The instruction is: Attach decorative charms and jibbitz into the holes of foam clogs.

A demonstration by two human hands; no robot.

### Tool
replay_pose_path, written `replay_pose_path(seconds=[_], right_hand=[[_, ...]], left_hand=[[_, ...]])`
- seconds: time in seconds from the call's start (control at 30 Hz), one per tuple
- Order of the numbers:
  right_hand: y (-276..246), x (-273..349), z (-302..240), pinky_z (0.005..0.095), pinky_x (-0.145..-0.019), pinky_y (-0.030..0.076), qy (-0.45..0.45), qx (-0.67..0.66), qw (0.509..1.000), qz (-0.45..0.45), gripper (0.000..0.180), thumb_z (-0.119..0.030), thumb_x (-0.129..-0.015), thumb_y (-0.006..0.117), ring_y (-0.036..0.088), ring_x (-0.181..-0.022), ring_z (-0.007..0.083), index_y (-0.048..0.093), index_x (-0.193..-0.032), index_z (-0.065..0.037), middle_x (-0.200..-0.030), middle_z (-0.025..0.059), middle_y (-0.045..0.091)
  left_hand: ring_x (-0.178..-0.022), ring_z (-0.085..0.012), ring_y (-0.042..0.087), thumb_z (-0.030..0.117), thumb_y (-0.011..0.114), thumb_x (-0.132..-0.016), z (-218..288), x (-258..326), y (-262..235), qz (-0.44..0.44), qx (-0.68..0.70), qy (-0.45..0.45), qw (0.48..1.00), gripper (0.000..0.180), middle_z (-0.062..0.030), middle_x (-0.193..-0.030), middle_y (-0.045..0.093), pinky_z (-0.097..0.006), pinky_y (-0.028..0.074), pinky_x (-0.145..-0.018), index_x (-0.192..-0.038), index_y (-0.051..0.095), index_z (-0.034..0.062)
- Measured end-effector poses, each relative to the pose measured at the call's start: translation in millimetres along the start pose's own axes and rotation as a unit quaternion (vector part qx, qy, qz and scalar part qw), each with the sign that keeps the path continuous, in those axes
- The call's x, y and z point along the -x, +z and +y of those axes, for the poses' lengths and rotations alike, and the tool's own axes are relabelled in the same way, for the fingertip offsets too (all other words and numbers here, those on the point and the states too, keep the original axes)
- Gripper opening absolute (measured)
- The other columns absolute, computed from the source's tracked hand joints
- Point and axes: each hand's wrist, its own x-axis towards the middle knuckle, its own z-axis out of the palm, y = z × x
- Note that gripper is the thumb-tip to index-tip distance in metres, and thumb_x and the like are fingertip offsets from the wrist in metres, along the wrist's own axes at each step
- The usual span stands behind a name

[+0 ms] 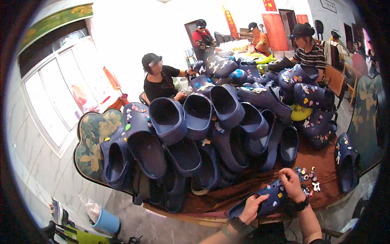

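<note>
Both hands grip one navy foam clog (pixel 260 201) studded with small coloured charms, at six o'clock on the brown-clothed table (pixel 321 162). The left hand (pixel 252 207) clasps its heel; the right hand (pixel 291 184) pinches its toe. Loose coloured plastic charms (pixel 306 175) lie at its two o'clock.

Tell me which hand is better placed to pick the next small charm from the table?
The right hand, probably. It rests on the clog's far end, directly beside the loose charms on the brown cloth. The left hand holds the clog's near side, farther from them.
</note>
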Motion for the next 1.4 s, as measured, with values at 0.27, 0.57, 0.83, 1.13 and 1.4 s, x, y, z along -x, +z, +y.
replay_pose_path(seconds=[0.27, 0.57, 0.83, 1.13, 1.4], right_hand=[[4.5, 0.8, -19.6, 0.0414, -0.066, 0.049, -0.191, 0.296, 0.917, -0.187, 0.022, -0.026, -0.085, 0.073, 0.059, -0.078, 0.0300, 0.069, -0.103, -0.015, -0.080, 0.0090, 0.056], [10.3, -4.6, -13.1, 0.0432, -0.069, 0.050, -0.148, 0.280, 0.931, -0.180, 0.024, -0.036, -0.088, 0.069, 0.064, -0.084, 0.0308, 0.069, -0.093, -0.013, -0.083, 0.0092, 0.064], [5.1, -14.0, -8.1, 0.0460, -0.071, 0.051, -0.123, 0.286, 0.915, -0.255, 0.030, -0.038, -0.092, 0.061, 0.065, -0.086, 0.0360, 0.065, -0.094, -0.008, -0.089, 0.0137, 0.067], [7.1, -10.7, -5.5, 0.0449, -0.067, 0.051, -0.169, 0.304, 0.903, -0.252, 0.025, -0.037, -0.092, 0.059, 0.066, -0.083, 0.0323, 0.068, -0.097, -0.014, -0.087, 0.0096, 0.067], [10.1, -0.3, 7.3, 0.0397, -0.062, 0.051, -0.188, 0.265, 0.934, -0.148, 0.020, -0.030, -0.085, 0.071, 0.065, -0.074, 0.0271, 0.065, -0.086, -0.012, -0.078, 0.0069, 0.065]], left_hand=[[-0.092, -0.0218, 0.069, 0.004, 0.060, -0.087, -1.8, -1.0, -9.7, -0.046, 0.021, -0.026, 0.998, 0.031, -0.0108, -0.110, 0.067, -0.036, 0.058, -0.085, -0.118, 0.059, -0.0034], [-0.086, -0.0183, 0.068, 0.015, 0.065, -0.092, 4.1, 7.1, 1.4, 0.012, -0.078, 0.008, 0.997, 0.022, -0.0081, -0.093, 0.070, -0.036, 0.056, -0.078, -0.108, 0.065, 0.0009], [-0.095, -0.0315, 0.062, 0.041, 0.079, -0.079, 23.9, 40.8, 19.4, 0.096, -0.762, 0.347, 0.538, 0.043, -0.0106, -0.093, 0.066, -0.038, 0.046, -0.083, -0.103, 0.068, 0.0069], [-0.119, -0.0337, 0.051, 0.033, 0.077, -0.082, 12.7, 17.6, 0.2, 0.023, -0.718, 0.401, 0.568, 0.057, -0.0157, -0.128, 0.055, -0.046, 0.036, -0.101, -0.126, 0.053, 0.0048], [-0.110, -0.0336, 0.060, 0.030, 0.083, -0.075, 11.2, 14.5, -4.8, 0.040, -0.691, 0.460, 0.556, 0.048, -0.0141, -0.114, 0.066, -0.044, 0.045, -0.094, -0.111, 0.064, 0.0051]])
